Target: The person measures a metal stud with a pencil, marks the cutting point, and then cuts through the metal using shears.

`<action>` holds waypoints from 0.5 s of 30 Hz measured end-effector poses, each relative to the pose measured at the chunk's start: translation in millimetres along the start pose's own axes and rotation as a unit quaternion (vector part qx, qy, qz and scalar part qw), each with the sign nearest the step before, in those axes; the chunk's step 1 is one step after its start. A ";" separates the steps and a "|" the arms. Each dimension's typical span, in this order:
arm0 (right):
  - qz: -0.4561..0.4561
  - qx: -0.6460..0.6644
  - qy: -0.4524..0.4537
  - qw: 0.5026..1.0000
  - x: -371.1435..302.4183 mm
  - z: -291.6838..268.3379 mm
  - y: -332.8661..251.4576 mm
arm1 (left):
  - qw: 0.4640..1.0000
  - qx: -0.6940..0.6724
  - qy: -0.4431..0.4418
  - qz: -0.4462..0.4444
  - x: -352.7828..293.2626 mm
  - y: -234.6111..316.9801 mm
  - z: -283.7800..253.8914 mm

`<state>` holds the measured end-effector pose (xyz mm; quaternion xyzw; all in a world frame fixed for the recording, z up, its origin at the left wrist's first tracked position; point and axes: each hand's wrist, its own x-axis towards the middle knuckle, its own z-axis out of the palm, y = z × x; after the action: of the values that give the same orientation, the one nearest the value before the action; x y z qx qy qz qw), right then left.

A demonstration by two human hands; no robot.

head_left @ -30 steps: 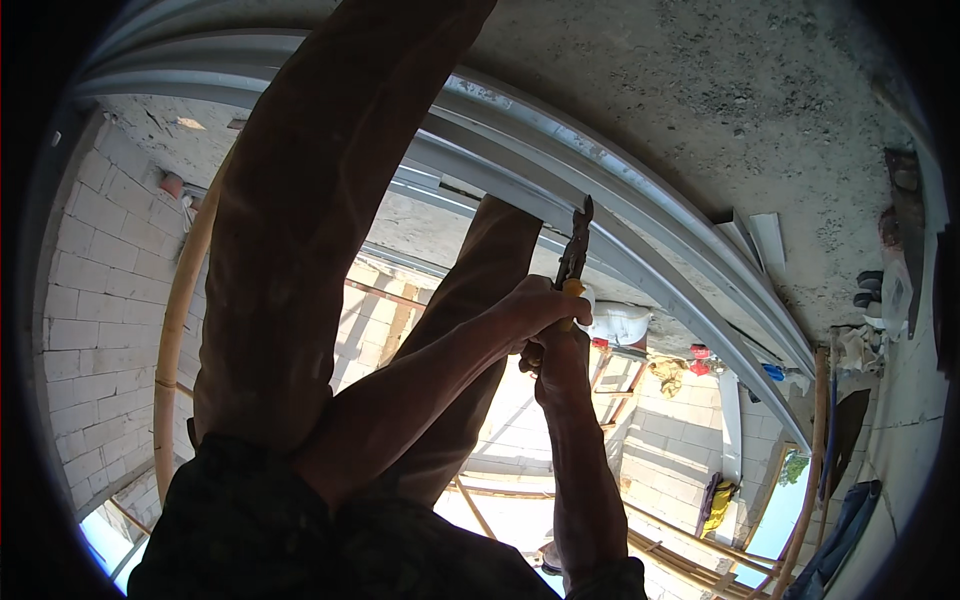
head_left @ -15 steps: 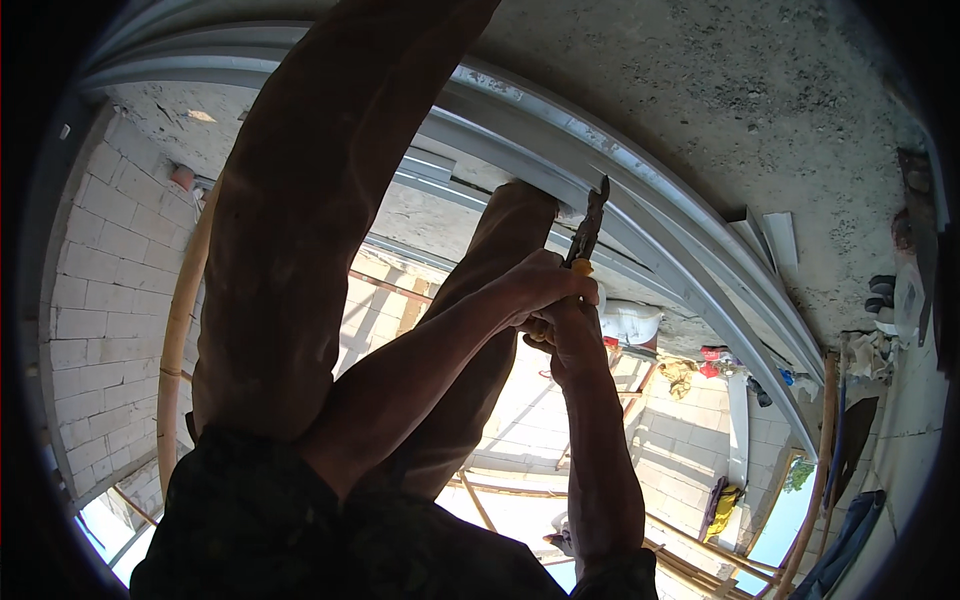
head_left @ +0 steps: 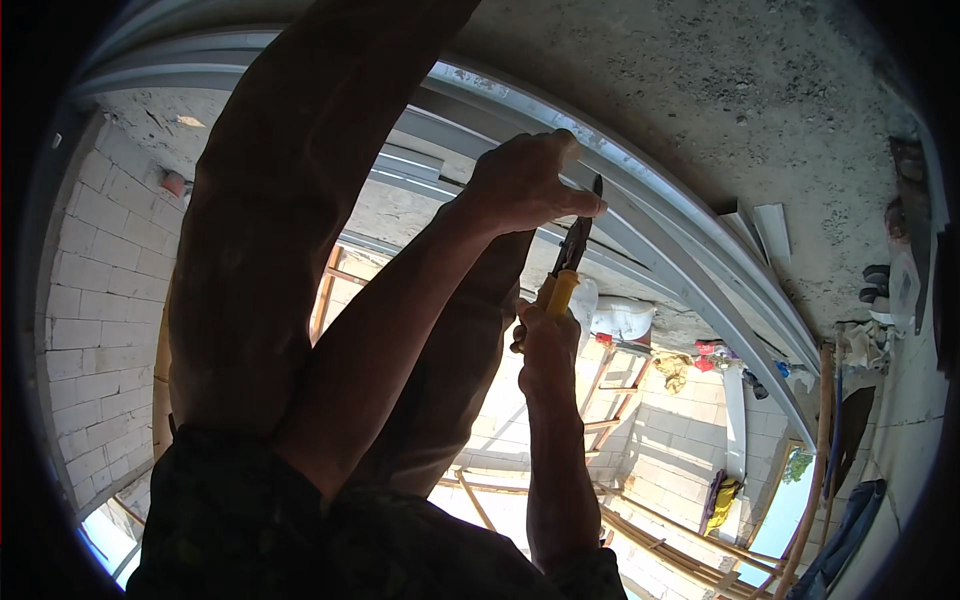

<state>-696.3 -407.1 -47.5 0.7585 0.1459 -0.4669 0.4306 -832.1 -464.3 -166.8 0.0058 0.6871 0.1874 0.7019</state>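
My right hand (head_left: 550, 343) is wrapped round the yellow handles of a pair of tin snips (head_left: 567, 262). Their dark blades point up toward the long grey metal profiles (head_left: 640, 232). Above and left of the blades, my left hand (head_left: 520, 185) has thumb and forefinger apart. Its thumb overlaps the snips near the blade tip; whether it touches them I cannot tell. Nothing shows between those fingers, though the others are partly hidden. Several metal profiles run in a curve behind both hands.
Short metal offcuts (head_left: 772, 232) lie on the rough concrete floor (head_left: 720, 100). My legs (head_left: 290, 200) fill the left middle. A white sack (head_left: 622, 318), yellow cloth (head_left: 672, 372) and red items stand beyond the profiles. Block walls (head_left: 110, 330) and wooden poles (head_left: 825, 440) surround the place.
My left hand has come off the snips' handles and moved up beside the blades, fingers parted. My right hand still grips the snips, a little lower and further left.
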 end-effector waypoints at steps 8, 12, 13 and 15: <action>-0.081 -0.037 0.028 0.996 -39.7 -10.8 66.7 | 0.965 0.208 -0.155 -0.036 58.5 -9.0 -1.4; -0.061 -0.085 0.043 0.994 -62.2 -10.5 71.7 | 0.887 0.322 -0.322 -0.077 42.8 -13.7 -9.2; -0.067 -0.092 0.054 0.992 -65.7 -11.8 78.1 | 0.873 0.300 -0.370 -0.106 38.5 -20.5 -11.8; -0.065 -0.102 0.065 0.991 -75.5 -13.8 91.0 | 0.870 0.209 -0.398 -0.200 22.4 -31.6 -8.2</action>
<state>-670.9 -435.9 65.1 0.7285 0.2691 -0.4259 0.4641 -832.3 -489.7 -197.1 0.0888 0.3588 -0.1232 0.9210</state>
